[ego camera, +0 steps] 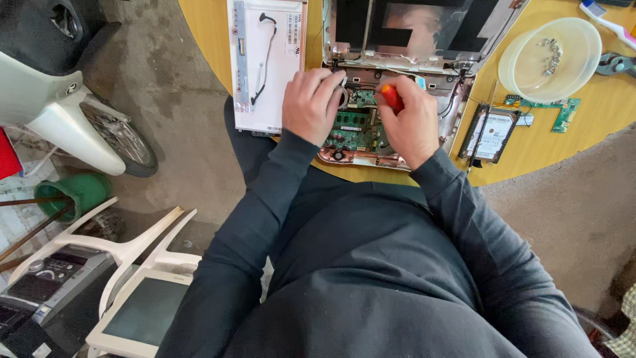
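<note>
Right hand (412, 122) fisted round orange-handled screwdriver (392, 97), tip down into opened laptop base (371, 132). Left hand (311, 106) curled, fingertips pressing board by hinge, holding nothing. Both forearms reach in over near worktop (205, 26) edge. Detached screen panel (267, 63) just left of laptop; hard drive (489, 134) and clear screw bowl (550, 59) right, some free wood between.

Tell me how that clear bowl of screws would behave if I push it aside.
The bowl looks like thin plastic, so probably light and easy to slide on the smooth table. The few screws inside lie loose and would likely rattle or shift. Its wide, low shape makes tipping unlikely.
</note>
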